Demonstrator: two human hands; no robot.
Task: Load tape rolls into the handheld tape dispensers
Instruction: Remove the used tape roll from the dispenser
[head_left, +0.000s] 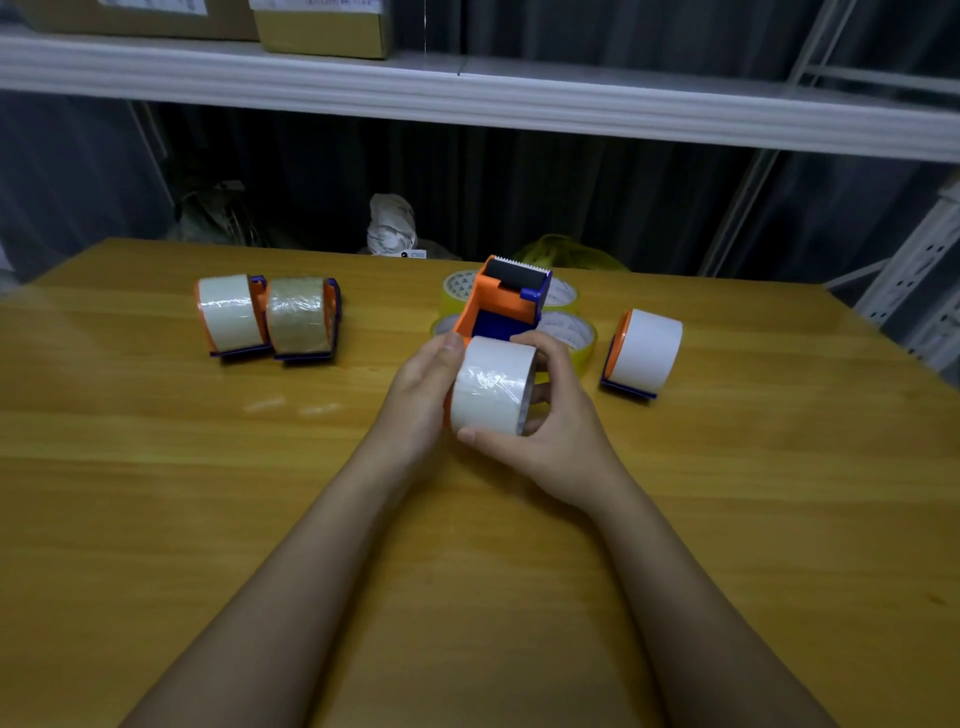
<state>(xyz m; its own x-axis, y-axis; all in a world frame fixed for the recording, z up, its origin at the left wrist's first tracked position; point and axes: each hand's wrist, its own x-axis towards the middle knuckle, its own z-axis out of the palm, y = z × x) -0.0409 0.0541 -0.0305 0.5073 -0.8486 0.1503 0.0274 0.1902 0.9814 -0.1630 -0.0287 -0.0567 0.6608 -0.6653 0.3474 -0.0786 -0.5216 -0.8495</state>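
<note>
An orange and blue tape dispenser (501, 301) with a black roller and a toothed blade is in the middle of the wooden table (156, 493). A white tape roll (491, 387) sits at its near end. My left hand (418, 395) grips the dispenser's left side. My right hand (550, 421) curls round the white roll, thumb under it and fingers over its right side. Whether the roll is seated on the hub is hidden.
Two loaded dispensers stand at the left, one with white tape (231, 314), one with brownish tape (304, 319). A third loaded dispenser (644, 351) stands at the right. Yellow tape rolls (571, 332) lie behind the held dispenser. A white shelf (467, 98) hangs overhead.
</note>
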